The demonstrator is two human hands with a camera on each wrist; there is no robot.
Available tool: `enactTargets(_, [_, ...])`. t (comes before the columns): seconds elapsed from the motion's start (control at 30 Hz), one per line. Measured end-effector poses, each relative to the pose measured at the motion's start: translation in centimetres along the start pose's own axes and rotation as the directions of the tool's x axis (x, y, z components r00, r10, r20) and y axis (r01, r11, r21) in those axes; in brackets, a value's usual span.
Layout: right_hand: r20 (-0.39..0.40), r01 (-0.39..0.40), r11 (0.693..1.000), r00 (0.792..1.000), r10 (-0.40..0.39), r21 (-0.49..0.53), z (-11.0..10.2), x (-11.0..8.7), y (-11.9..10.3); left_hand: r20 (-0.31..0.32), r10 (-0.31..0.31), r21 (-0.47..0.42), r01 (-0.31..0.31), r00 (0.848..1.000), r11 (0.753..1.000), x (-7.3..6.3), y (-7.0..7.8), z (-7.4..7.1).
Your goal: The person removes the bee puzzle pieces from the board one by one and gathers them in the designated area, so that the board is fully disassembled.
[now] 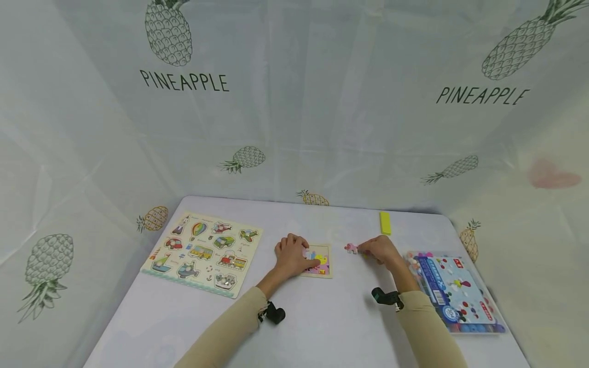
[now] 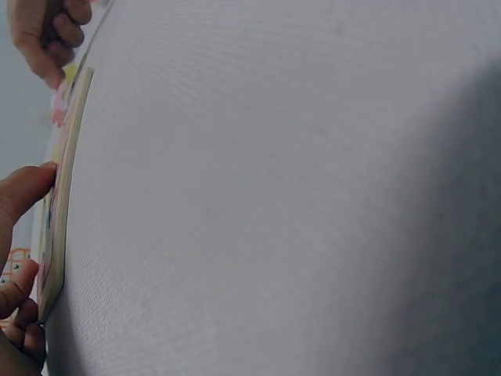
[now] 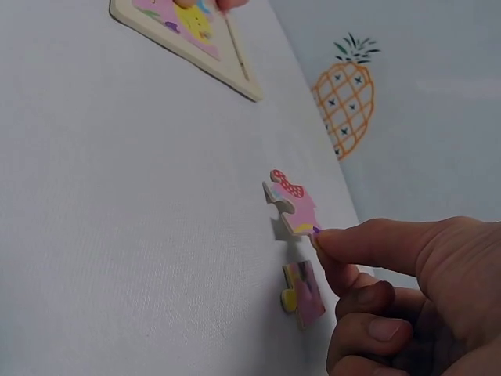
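Pinching a pink jigsaw piece (image 3: pixel 293 202) at its near edge between thumb and forefinger of the right hand (image 1: pixel 381 250), tilted up off the white worktop (image 1: pixel 322 317), with a second pink-and-yellow piece (image 3: pixel 304 293) lying flat just beneath the curled fingers. Resting on the small puzzle board (image 1: pixel 323 260) with the left hand (image 1: pixel 291 256), fingertips curled over its left edge and thumb against its rim, steadying rather than lifting it; seen edge-on in the left wrist view, lying flat. Lies to the left of the pinched piece, toward the worktop's middle, near but apart, with bare cloth between; right hand clearly the nearer to both loose pieces, left hand the only one touching the board. Points its knobbed end away from the fingers, roughly toward the board. Farther off: a large vehicle peg puzzle (image 1: pixel 202 253) by the left edge, a blue box (image 1: pixel 455 294) by the right edge, a yellow block (image 1: pixel 384 223) near the far edge.
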State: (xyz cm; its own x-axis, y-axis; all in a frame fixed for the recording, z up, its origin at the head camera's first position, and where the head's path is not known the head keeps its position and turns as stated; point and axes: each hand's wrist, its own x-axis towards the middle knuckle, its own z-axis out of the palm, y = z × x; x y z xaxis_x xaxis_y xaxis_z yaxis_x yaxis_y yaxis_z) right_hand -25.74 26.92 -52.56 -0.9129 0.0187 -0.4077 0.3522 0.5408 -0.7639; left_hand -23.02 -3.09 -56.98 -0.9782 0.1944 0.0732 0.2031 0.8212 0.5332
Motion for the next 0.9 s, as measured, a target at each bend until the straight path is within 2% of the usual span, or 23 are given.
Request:
enactTargets(0.23, [0.003, -0.002, 0.997, 1.0, 0.002, -0.077, 0.0, -0.2, -0.5, 0.0, -0.003, -0.001, 0.003, 1.0, 1.0, -0.1, 0.1, -0.2])
enactTargets(0.5, [0.008, 0.02, 0.993, 1.0, -0.019, -0.117, -0.1, 0.3, -0.5, 0.001, -0.008, -0.012, 0.008, 1.0, 1.0, 0.0, 0.0, 0.0])
enactTargets(0.9, [0.044, -0.01, 0.987, 0.999, 0.017, -0.163, -0.4, 0.1, -1.3, 0.005, -0.003, -0.009, 0.003, 1.0, 1.0, -0.1, 0.1, -0.1])
